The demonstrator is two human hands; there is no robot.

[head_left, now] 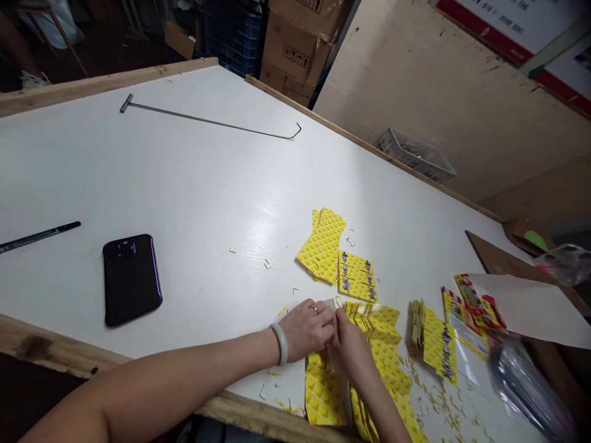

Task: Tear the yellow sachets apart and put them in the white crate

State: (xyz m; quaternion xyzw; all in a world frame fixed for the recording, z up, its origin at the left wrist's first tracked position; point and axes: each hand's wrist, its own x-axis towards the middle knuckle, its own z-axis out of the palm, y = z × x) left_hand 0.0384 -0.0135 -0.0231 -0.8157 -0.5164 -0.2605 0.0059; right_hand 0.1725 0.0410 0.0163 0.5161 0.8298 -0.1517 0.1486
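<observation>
My left hand (308, 329), with a ring and a pale bangle, is closed on a grey-white card (333, 360) near the table's front edge. Opposite it, my right hand (351, 347) pinches the same card, so the fingers of both hands meet and cover much of it. Just beyond the hands lie loose yellow patterned cards (324, 246) and a yellow card with blue print (357, 275). Beneath and to the right of my hands spreads a pile of yellow cards (385, 360). Another yellow stack (433, 344) stands farther right.
Paper scraps (438, 400) litter the white table (184, 184). A black phone (132, 280), a pen (41, 237) and a thin metal hook rod (207, 120) lie leftward. Red-yellow packaging (480, 304) and plastic bags (530, 387) sit at right. Wooden strips (258, 418) edge the table.
</observation>
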